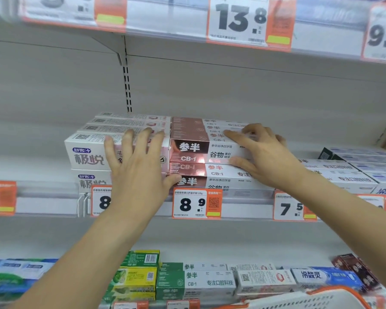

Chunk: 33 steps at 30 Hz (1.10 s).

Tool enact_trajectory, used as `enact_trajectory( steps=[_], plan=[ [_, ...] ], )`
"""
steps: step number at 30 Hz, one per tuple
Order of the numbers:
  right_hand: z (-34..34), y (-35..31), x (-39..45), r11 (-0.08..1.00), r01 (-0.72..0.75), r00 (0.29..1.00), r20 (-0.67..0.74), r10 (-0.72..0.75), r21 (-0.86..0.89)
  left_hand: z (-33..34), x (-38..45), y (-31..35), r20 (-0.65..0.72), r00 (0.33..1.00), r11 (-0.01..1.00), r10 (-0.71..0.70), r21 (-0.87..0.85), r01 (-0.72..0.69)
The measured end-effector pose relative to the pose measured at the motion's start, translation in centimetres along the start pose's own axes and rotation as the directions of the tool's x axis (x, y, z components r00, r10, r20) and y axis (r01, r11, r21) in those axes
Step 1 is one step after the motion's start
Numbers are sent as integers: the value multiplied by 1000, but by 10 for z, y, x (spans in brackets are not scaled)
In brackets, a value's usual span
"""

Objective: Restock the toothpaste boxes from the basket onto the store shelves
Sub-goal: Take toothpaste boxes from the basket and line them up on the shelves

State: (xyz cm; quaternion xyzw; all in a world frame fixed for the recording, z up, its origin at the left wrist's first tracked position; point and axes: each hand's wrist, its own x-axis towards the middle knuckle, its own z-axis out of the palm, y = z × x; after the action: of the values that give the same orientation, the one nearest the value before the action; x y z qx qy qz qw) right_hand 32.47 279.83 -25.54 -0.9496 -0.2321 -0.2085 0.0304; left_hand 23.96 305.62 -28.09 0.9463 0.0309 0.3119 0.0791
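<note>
- The left hand lies flat with fingers spread and straight, pressing the front face of the white-and-pink cardboard toothpaste boxes stacked at the left of the middle white metal shelf.
- The right hand grips the right part of the top rose-brown-and-white toothpaste box: fingers curled over its upper edge, thumb underneath against its front lower edge.
- That box sits on the rose-brown stack, touching the white-and-pink stack on its left — its long axis runs left to right, parallel to the shelf edge.
- The relation that matters: the box lies straight ahead of both hands and above the orange-framed price tag reading 8.9, with the right hand on it and the left just beside, on the neighbouring stack.
- My reading is that the box is being seated and squared; a push straight back should line it up with its neighbours.
- The white plastic basket with an orange rim shows at the lower right, well below the hands; its contents are hidden.
</note>
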Motion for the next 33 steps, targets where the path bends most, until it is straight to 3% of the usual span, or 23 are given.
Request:
enact_trajectory(
  steps=[4, 13, 18, 21, 24, 26, 28, 31, 33],
  plan=[
    [-2, -11, 1, 970, -127, 992, 48, 119, 208, 0, -1, 0, -7, 1000, 1000, 0, -19, 0],
    [9, -19, -3, 975, -150, 987, -26, 156, 162, 1, 1, 2, 8, 1000, 1000, -10, -10, 11],
    [6, -17, -1, 970, -162, 987, 26, 160, 184, 1, 1, 2, 14, 1000, 1000, -13, -7, 13],
    [3, -19, -4, 974, -198, 980, 52, 193, 112, 0, 2, -1, 18, 1000, 1000, -9, -21, 9],
    [-6, -28, -16, 947, -185, 953, -186, 238, 264, -1, 2, -6, 2, 1000, 997, -2, -71, 2],
    [-12, -35, -30, 915, -43, 896, -390, 213, 401, -1, -1, -3, -25, 1000, 995, -6, -104, 3],
    [-16, -41, -51, 919, 83, 829, -538, 150, 384, -1, -5, 6, -103, 995, 988, 15, -151, -31],
    [-12, -45, -93, 891, 183, 809, -579, 105, 416, -6, -14, 26, -287, 945, 906, 155, -340, -252],
    [1, -45, -129, 846, 161, 857, -497, 136, 509, -6, -25, 40, -261, 924, 775, 279, -507, -377]
  ],
)
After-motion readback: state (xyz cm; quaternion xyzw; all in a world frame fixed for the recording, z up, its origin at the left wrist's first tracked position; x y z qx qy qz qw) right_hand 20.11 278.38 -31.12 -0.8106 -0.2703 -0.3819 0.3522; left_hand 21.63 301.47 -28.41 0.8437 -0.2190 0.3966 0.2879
